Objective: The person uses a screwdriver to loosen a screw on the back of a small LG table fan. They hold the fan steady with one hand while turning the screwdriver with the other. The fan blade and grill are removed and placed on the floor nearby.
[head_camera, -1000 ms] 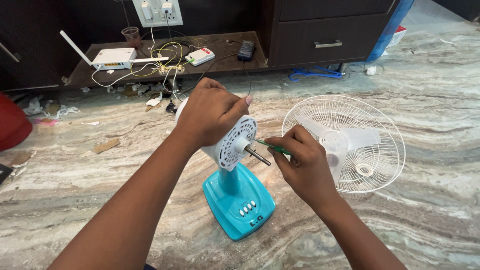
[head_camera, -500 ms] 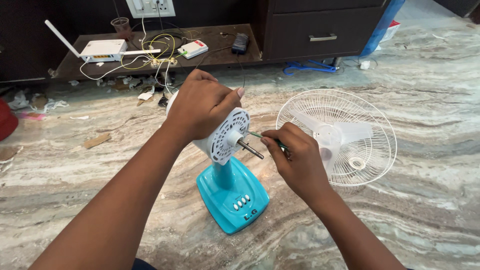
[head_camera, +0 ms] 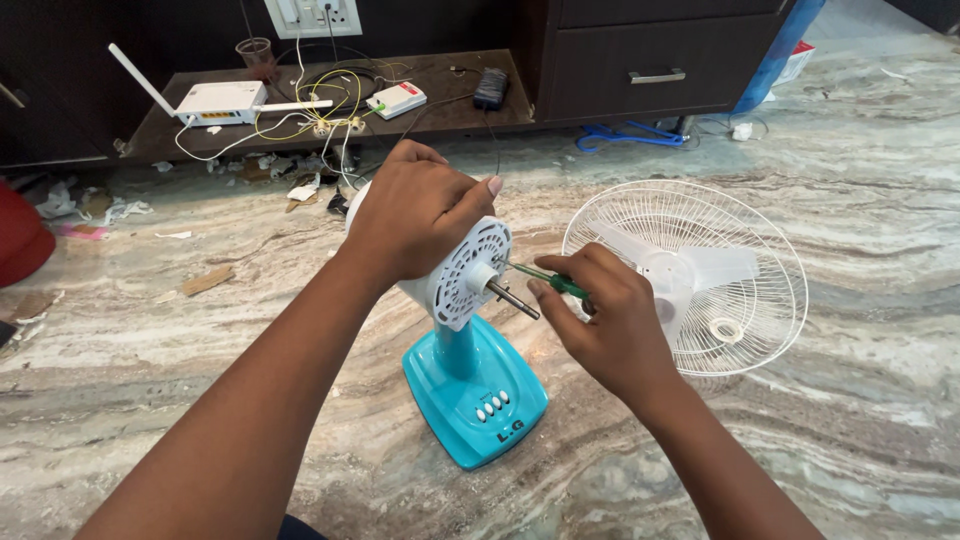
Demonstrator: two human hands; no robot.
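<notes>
My left hand (head_camera: 420, 215) still grips the fan motor (head_camera: 462, 275); my right hand (head_camera: 605, 320) still pinches the green screwdriver (head_camera: 545, 280), no move.

floor (head_camera: 850, 150): veined marble in grey and brown, glossy, evenly lit
cabinet (head_camera: 650, 50): dark wood, drawer with a metal handle (head_camera: 657, 76)
shelf (head_camera: 180, 135): low, dark, along the back wall
wall plate (head_camera: 312, 15): white sockets above the shelf
litter (head_camera: 95, 205): paper scraps by the shelf's foot
</notes>
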